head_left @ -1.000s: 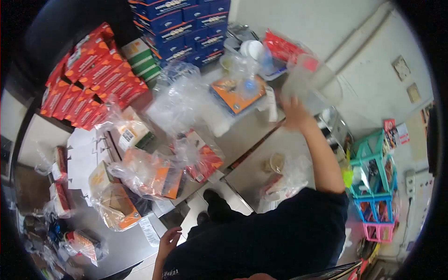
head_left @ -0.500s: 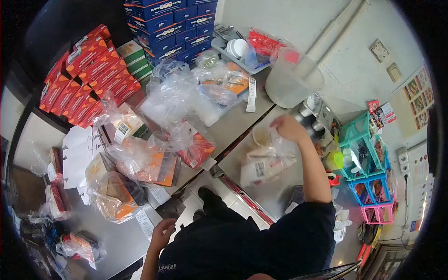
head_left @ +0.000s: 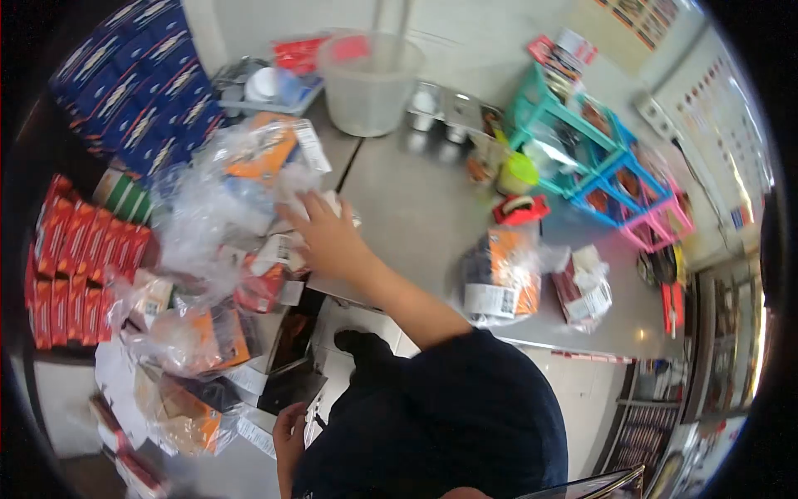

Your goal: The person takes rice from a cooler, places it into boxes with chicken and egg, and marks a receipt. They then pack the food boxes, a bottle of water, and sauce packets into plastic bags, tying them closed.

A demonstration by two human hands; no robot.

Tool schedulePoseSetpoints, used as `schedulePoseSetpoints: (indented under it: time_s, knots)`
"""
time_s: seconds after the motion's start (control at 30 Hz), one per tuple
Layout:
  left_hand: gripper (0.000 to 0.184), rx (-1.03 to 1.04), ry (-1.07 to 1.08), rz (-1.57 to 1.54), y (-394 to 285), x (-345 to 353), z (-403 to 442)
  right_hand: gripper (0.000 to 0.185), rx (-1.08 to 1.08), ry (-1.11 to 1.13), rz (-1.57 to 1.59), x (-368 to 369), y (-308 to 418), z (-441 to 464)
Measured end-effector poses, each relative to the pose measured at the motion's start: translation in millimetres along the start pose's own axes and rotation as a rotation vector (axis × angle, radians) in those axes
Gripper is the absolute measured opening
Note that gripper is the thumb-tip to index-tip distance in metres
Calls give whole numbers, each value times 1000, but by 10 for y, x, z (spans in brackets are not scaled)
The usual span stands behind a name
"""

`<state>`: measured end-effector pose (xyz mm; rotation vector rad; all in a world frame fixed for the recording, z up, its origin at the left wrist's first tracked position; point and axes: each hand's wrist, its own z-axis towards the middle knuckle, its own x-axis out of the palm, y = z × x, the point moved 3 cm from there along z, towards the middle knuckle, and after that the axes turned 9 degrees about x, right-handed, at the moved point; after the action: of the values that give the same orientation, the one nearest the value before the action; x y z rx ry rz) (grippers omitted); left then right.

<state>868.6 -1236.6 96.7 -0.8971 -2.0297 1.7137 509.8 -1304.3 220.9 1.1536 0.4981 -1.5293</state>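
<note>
My right hand (head_left: 324,237) reaches across to the cluttered counter and grips a clear plastic bag (head_left: 341,204) with something pale inside; motion blur hides its contents. Under and beside that hand are more clear bags, one around a red box (head_left: 259,287) with a white label, another around an orange box (head_left: 262,154). My left hand (head_left: 289,428) hangs low beside my body, fingers loosely bent, with nothing visible in it. Close to it are a long paper receipt (head_left: 256,432) and a bagged orange-and-black box (head_left: 195,416).
Stacked blue boxes (head_left: 137,91) and red boxes (head_left: 71,266) stand at left. A translucent bucket (head_left: 366,91) is against the wall. On the steel counter (head_left: 407,220) at right are a bagged orange box (head_left: 503,274), a bagged dark red box (head_left: 582,287) and coloured baskets (head_left: 573,141).
My right hand has carried the plastic bag from the right-hand counter leftward to the bagged boxes. The view has turned right, showing more of the right counter. My left hand remains low.
</note>
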Motion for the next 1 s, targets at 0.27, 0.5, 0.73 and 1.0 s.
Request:
schedulePoseSetpoints:
  time_s: [0.27, 0.5, 0.73, 1.0]
  knots:
    - [24, 159, 460, 132, -224, 594, 523, 49, 984, 197, -538, -1671, -2117, -1816]
    - [45, 298, 628, 96, -481, 1454, 811, 28, 408, 180, 366, -1550, -2097, -1360]
    - [105, 275, 78, -297, -690, 2450, 1250, 46, 180, 465, 629, -1080, -1689, -793]
    - [92, 188, -255, -306, -175, 2842, 1331, 74, 819, -107, -49, -2893, -4404, -3049]
